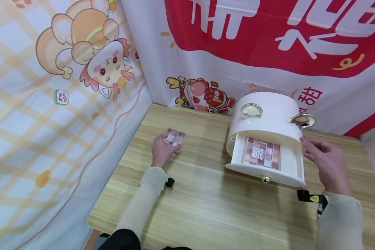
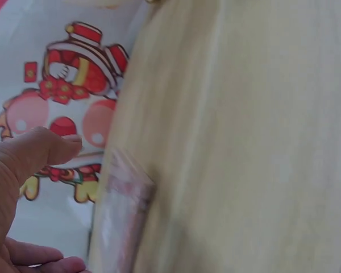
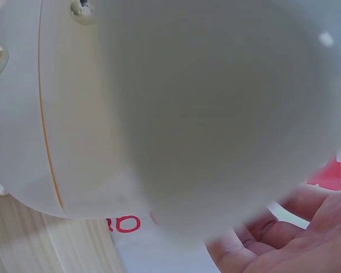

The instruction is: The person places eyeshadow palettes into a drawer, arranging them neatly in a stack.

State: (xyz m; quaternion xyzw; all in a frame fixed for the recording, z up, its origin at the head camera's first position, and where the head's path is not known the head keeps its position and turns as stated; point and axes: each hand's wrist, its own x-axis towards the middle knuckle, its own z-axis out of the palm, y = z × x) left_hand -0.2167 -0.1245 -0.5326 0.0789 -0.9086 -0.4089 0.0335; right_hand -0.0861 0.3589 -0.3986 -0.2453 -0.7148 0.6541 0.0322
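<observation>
A small square makeup palette [image 1: 175, 136] with pinkish pans is at my left hand [image 1: 164, 150], at the left of the table. In the left wrist view, the thumb stands apart from the palette [image 2: 122, 222], and some fingertips are out of sight. A white rounded box [image 1: 267, 111] with gold-rimmed round parts on top stands at the right. Its drawer [image 1: 292, 159] is pulled out, and a larger palette [image 1: 262, 152] lies inside. My right hand [image 1: 326, 159] touches the box's right side with loosely bent fingers, partly hidden behind it in the right wrist view.
The wooden table [image 1: 203, 201] carries everything. Printed cloth walls [image 1: 200, 59] rise at its back and left. A gold knob [image 1: 265, 179] sticks out from the drawer front. A small black device [image 1: 169, 182] sits at the left wrist.
</observation>
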